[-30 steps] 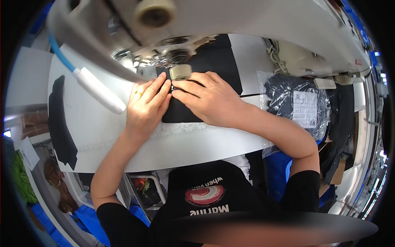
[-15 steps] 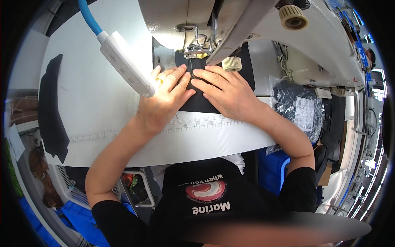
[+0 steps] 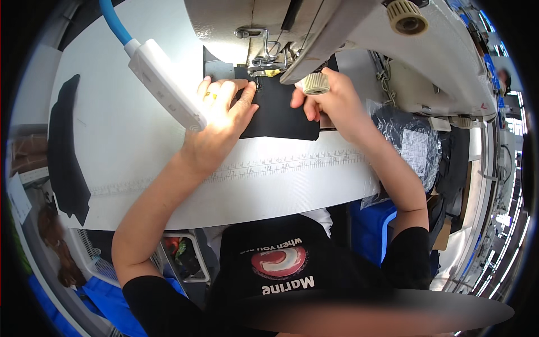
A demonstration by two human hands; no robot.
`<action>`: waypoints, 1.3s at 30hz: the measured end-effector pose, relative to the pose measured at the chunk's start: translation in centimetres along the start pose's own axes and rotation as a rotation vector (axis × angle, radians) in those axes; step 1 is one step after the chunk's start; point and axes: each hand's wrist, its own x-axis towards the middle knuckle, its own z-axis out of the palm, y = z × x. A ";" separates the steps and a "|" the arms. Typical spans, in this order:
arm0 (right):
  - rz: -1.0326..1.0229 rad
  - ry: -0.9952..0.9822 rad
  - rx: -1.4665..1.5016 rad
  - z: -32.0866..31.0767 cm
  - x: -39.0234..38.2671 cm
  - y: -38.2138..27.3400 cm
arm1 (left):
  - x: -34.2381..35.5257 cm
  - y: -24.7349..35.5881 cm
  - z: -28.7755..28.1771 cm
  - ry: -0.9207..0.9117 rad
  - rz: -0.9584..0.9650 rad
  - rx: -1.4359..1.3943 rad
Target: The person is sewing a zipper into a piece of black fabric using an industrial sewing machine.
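Observation:
Black fabric [image 3: 283,115] lies flat under the presser foot [image 3: 257,80] of a sewing machine [image 3: 230,22]. My left hand [image 3: 222,106], a yellow ring on one finger, rests on the cloth's left side. Its fingers are apart and slightly bent, with fingertips close beside the foot. Raised over the cloth's right side, my right hand [image 3: 341,104] has its fingers curled inward next to a ridged cream knob [image 3: 315,83]. The knob and machine arm cover some of those fingers, so anything they grip is hidden.
A white lamp [image 3: 165,84] on a blue cable hangs by my left hand. A printed ruler [image 3: 269,167] crosses the white table [image 3: 140,140]. Another dark fabric piece [image 3: 68,151] lies at far left. A clear-wrapped dark package [image 3: 412,149] sits beside my right forearm.
The fabric has slid away from me under the presser foot. My right hand has lifted off it, moved right and curled beside the knob. My left fingers have shifted slightly forward.

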 end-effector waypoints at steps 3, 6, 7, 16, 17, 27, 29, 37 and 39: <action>0.027 -0.107 0.364 -0.4 1.2 -0.8 | -0.3 -0.1 0.1 0.000 0.030 0.019; -0.003 -0.041 0.339 0.7 1.3 0.0 | -0.8 -0.2 -0.1 -0.008 0.056 -0.009; -0.265 0.065 0.037 1.3 1.0 0.4 | -0.9 -0.2 -0.2 -0.020 0.054 -0.003; -0.099 -0.105 0.330 -0.1 1.6 0.0 | -0.9 0.1 -0.8 -0.049 0.003 -0.042; -0.122 -0.145 0.286 -0.3 2.0 -0.1 | -0.9 0.1 -0.8 -0.022 0.014 -0.022; -0.593 0.291 -0.273 2.1 1.5 2.6 | -0.9 0.2 -0.8 -0.067 -0.009 -0.058; -0.644 0.330 -0.209 2.2 1.7 2.6 | -0.9 0.2 -0.8 -0.070 -0.034 -0.088; -0.488 0.233 -0.119 2.0 2.2 2.4 | -0.8 0.2 -1.0 -0.065 -0.024 -0.060; -0.598 0.260 -0.239 2.6 2.2 2.9 | -0.7 0.2 -1.0 -0.067 -0.022 -0.059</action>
